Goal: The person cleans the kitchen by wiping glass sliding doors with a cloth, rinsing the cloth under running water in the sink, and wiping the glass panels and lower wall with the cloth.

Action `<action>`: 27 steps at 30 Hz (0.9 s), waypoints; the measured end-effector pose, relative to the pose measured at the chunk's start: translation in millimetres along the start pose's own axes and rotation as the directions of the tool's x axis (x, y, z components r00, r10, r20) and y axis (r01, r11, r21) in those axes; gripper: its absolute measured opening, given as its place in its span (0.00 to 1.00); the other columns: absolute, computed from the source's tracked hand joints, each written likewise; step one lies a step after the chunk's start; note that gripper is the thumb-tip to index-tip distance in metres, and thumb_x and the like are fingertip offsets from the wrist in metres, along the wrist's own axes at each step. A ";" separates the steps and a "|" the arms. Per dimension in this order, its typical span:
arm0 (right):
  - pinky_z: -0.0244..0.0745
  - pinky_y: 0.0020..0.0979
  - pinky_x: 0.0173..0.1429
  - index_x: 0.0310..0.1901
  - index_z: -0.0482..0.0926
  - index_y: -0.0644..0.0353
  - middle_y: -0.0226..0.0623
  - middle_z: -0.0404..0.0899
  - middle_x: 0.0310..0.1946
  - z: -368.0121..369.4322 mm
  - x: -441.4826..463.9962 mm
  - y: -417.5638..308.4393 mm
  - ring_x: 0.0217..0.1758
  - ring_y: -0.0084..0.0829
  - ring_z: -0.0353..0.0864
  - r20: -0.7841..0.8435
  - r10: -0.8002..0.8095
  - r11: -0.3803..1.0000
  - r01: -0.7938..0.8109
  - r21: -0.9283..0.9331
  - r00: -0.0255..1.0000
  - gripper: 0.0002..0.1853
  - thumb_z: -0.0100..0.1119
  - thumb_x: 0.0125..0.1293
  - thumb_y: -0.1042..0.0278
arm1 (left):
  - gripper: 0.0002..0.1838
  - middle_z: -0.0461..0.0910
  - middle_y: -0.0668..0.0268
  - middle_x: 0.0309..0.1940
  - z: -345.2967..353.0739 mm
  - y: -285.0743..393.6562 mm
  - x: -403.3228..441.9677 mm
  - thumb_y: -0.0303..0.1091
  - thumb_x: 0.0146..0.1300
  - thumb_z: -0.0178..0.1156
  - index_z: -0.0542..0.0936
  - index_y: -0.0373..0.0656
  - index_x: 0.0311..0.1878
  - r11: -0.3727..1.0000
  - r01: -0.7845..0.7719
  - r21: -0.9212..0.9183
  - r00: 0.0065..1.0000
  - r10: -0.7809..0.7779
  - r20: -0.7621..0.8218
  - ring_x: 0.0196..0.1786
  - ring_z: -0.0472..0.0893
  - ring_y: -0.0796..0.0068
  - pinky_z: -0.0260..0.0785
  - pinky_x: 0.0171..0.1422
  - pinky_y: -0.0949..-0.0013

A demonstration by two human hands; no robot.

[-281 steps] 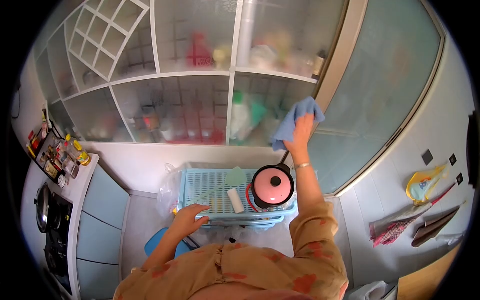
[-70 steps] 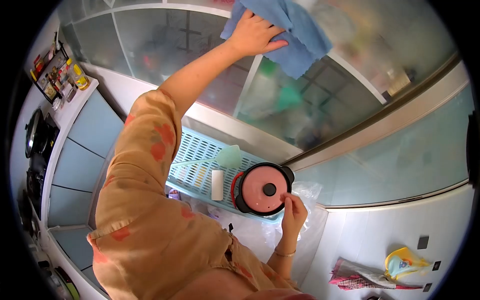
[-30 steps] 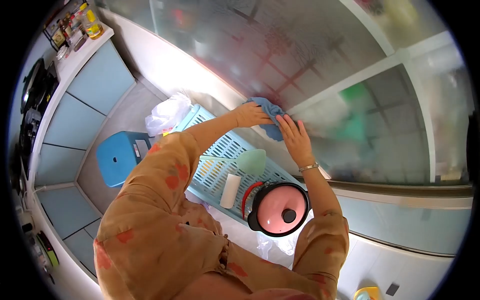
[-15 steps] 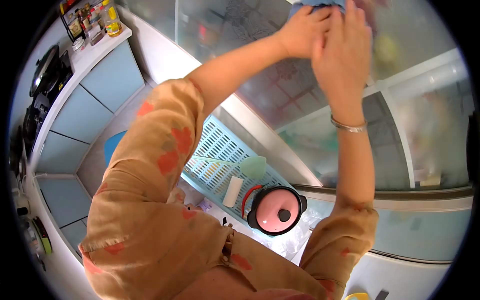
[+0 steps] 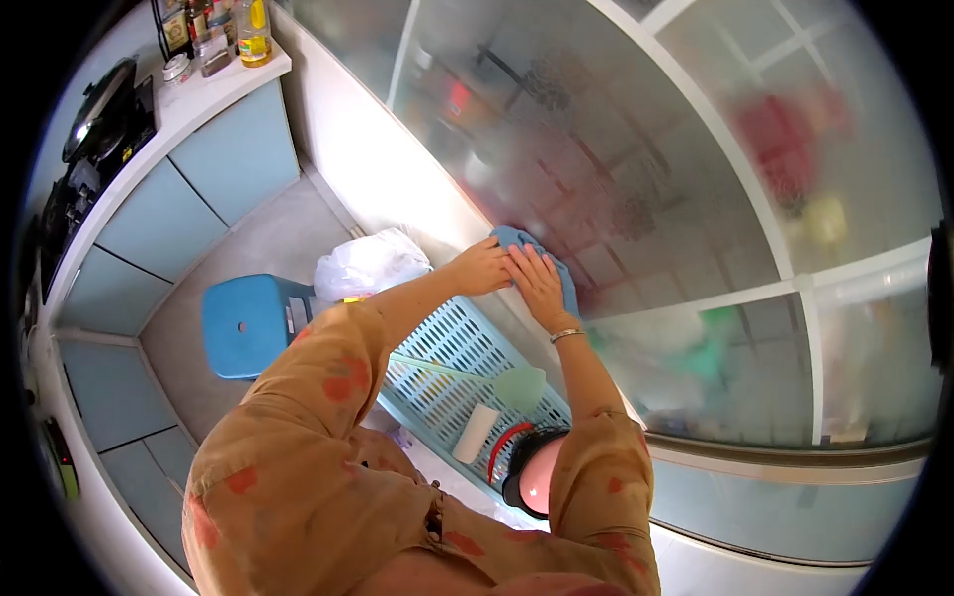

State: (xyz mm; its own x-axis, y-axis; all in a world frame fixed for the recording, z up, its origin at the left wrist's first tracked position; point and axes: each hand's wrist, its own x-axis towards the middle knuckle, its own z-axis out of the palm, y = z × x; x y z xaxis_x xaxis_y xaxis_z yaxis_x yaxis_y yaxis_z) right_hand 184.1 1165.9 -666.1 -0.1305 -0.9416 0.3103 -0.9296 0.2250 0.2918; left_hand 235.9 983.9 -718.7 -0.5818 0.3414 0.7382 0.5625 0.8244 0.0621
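A folded blue cloth point(image 5: 559, 273) is pressed against the frosted glass door panel point(image 5: 596, 159), near its lower frame. My left hand point(image 5: 479, 268) grips the cloth's near edge, its fingertips partly covered by the other hand. Beside it my right hand point(image 5: 538, 289), with a bracelet at the wrist, presses the cloth to the glass, fingers stretched over it. Under my arms lies a light blue slatted plastic rack point(image 5: 442, 333). On it are a pale green spatula point(image 5: 519, 388), a white roll-like object point(image 5: 476, 433) and a pink-lidded pot point(image 5: 540, 475), partly hidden by my right sleeve.
A blue stool point(image 5: 241, 326) and a white plastic bag point(image 5: 373, 263) stand on the floor at left. Along the counter point(image 5: 204, 97) are bottles point(image 5: 254, 35) and a stove with a lidded pan point(image 5: 99, 111). Blurred coloured items show behind the glass.
Both hands have moved the blue cloth from high on the glass down and left to its lower edge. My view has shifted, bringing the stool and white bag into sight.
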 end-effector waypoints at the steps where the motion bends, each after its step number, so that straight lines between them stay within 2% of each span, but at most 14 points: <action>1: 0.45 0.40 0.73 0.63 0.67 0.51 0.29 0.61 0.68 -0.3 7.2 4.9 0.72 0.33 0.56 -0.007 -0.004 1.000 0.004 -0.001 1.000 0.25 0.49 0.61 0.68 | 0.13 0.77 0.69 0.38 -6.9 -12.4 2.7 0.46 0.54 0.59 0.79 0.51 0.40 1.000 -0.007 0.016 0.990 0.005 0.140 0.46 0.73 0.69 0.58 0.57 0.57; 3: 0.45 0.41 0.72 0.62 0.68 0.49 0.28 0.61 0.68 -27.7 39.6 21.4 0.72 0.31 0.56 -0.034 -0.056 0.988 0.051 -0.143 0.998 0.25 0.48 0.61 0.69 | 0.14 0.77 0.69 0.41 -31.9 -37.4 22.9 0.43 0.54 0.59 0.78 0.50 0.42 0.999 -0.018 0.039 0.964 0.007 0.268 0.47 0.73 0.67 0.59 0.59 0.54; 5: 0.45 0.41 0.73 0.63 0.68 0.47 0.27 0.61 0.68 -67.8 84.6 39.4 0.72 0.31 0.56 -0.105 -0.061 0.979 0.039 -0.202 0.993 0.25 0.47 0.61 0.69 | 0.15 0.77 0.65 0.41 -56.6 -62.0 59.7 0.42 0.54 0.59 0.77 0.48 0.43 0.982 -0.053 0.183 0.990 0.028 0.141 0.46 0.74 0.66 0.59 0.59 0.53; 7: 0.46 0.42 0.73 0.63 0.68 0.44 0.24 0.61 0.68 -114.6 135.4 58.6 0.72 0.30 0.55 -0.213 -0.067 0.957 0.002 -0.291 0.975 0.25 0.47 0.61 0.69 | 0.15 0.76 0.61 0.42 -95.2 -83.0 109.1 0.40 0.53 0.59 0.76 0.46 0.43 0.982 0.019 0.188 0.991 0.007 -0.134 0.43 0.74 0.63 0.61 0.55 0.50; 10: 0.48 0.44 0.71 0.62 0.69 0.43 0.21 0.61 0.68 -195.1 200.4 87.1 0.72 0.29 0.56 -0.267 -0.067 0.888 -0.065 -0.454 0.961 0.26 0.49 0.59 0.68 | 0.15 0.76 0.59 0.39 -170.4 -107.8 182.7 0.40 0.53 0.60 0.76 0.46 0.42 0.919 -0.050 0.392 0.905 0.207 -0.372 0.39 0.73 0.59 0.63 0.51 0.51; 14: 0.50 0.46 0.69 0.62 0.70 0.45 0.22 0.62 0.67 -260.0 242.4 93.3 0.72 0.30 0.56 -0.365 -0.081 0.852 -0.126 -0.508 0.928 0.26 0.51 0.58 0.67 | 0.11 0.75 0.62 0.35 -228.6 -121.2 240.1 0.41 0.54 0.59 0.76 0.48 0.38 0.921 -0.068 0.383 0.881 0.236 -0.411 0.42 0.71 0.61 0.62 0.53 0.54; 16: 0.50 0.47 0.69 0.62 0.69 0.45 0.22 0.62 0.67 -248.9 246.2 92.1 0.71 0.31 0.56 -0.394 -0.089 0.846 -0.140 -0.515 0.915 0.26 0.51 0.58 0.67 | 0.07 0.76 0.64 0.35 -223.7 -128.5 235.3 0.41 0.54 0.57 0.77 0.49 0.31 0.934 -0.028 0.357 0.891 0.185 -0.415 0.43 0.73 0.63 0.61 0.55 0.56; 18: 0.49 0.48 0.69 0.63 0.68 0.45 0.23 0.60 0.68 -209.7 235.6 82.4 0.72 0.31 0.55 -0.286 -0.007 0.900 -0.118 -0.420 0.958 0.27 0.49 0.59 0.68 | 0.11 0.76 0.60 0.36 -193.0 -130.0 195.3 0.41 0.53 0.58 0.77 0.47 0.37 0.929 0.013 0.371 0.913 0.141 -0.383 0.42 0.72 0.60 0.60 0.56 0.53; 21: 0.35 0.46 0.75 0.65 0.64 0.46 0.24 0.53 0.72 -87.5 192.6 58.1 0.75 0.32 0.47 -0.120 -0.044 0.928 -0.004 -0.373 0.992 0.28 0.45 0.60 0.68 | 0.18 0.75 0.55 0.40 -106.4 -123.3 90.6 0.41 0.51 0.59 0.75 0.44 0.44 0.926 0.086 0.367 0.952 0.032 -0.305 0.42 0.74 0.56 0.61 0.55 0.50; 22: 0.38 0.46 0.74 0.65 0.64 0.48 0.25 0.54 0.71 -36.0 171.7 49.4 0.75 0.32 0.49 -0.225 -0.097 0.992 0.076 -0.102 0.969 0.28 0.45 0.60 0.68 | 0.16 0.77 0.56 0.40 -79.3 -115.8 53.0 0.40 0.50 0.59 0.78 0.44 0.42 0.969 0.138 0.204 0.985 -0.113 -0.130 0.41 0.75 0.57 0.62 0.52 0.52; 23: 0.43 0.45 0.73 0.64 0.65 0.49 0.27 0.56 0.70 9.1 146.9 39.4 0.74 0.34 0.52 -0.148 -0.117 0.987 0.098 -0.129 0.982 0.26 0.44 0.61 0.71 | 0.13 0.78 0.58 0.39 -67.9 -101.3 24.4 0.38 0.51 0.57 0.80 0.44 0.39 0.972 0.206 0.117 0.963 -0.222 0.153 0.42 0.75 0.60 0.63 0.50 0.54; 24: 0.44 0.43 0.73 0.64 0.65 0.48 0.27 0.58 0.69 33.3 124.7 25.6 0.73 0.33 0.54 -0.107 -0.094 0.995 0.090 -0.043 0.990 0.26 0.44 0.62 0.70 | 0.10 0.78 0.60 0.36 -40.6 -99.3 -10.1 0.36 0.52 0.56 0.82 0.46 0.36 0.986 0.132 0.103 0.983 -0.143 0.113 0.43 0.75 0.62 0.63 0.53 0.56; 25: 0.44 0.41 0.73 0.64 0.65 0.47 0.27 0.60 0.68 45.0 109.0 11.9 0.72 0.32 0.55 -0.058 -0.073 0.996 0.076 0.047 0.996 0.25 0.44 0.63 0.70 | 0.10 0.78 0.62 0.38 -32.1 -94.2 -29.3 0.34 0.52 0.57 0.81 0.46 0.38 0.999 0.025 0.022 0.996 -0.023 -0.092 0.46 0.74 0.62 0.63 0.55 0.57; 27: 0.46 0.41 0.72 0.63 0.66 0.47 0.28 0.60 0.68 41.6 101.9 -1.0 0.72 0.33 0.55 -0.023 -0.047 0.993 0.049 0.103 0.999 0.25 0.45 0.63 0.71 | 0.11 0.78 0.62 0.40 -37.1 -80.4 -44.3 0.33 0.51 0.58 0.81 0.46 0.39 0.991 0.110 -0.074 0.993 -0.108 0.040 0.47 0.74 0.62 0.63 0.56 0.59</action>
State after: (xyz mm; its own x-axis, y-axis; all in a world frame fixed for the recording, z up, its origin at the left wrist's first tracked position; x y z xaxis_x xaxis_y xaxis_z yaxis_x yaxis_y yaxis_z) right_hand 157.4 1059.3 -672.4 -0.0791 -0.9452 0.3169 -0.9654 0.1518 0.2119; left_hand 238.2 885.7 -731.4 -0.6619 0.2682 0.7000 0.5366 0.8215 0.1926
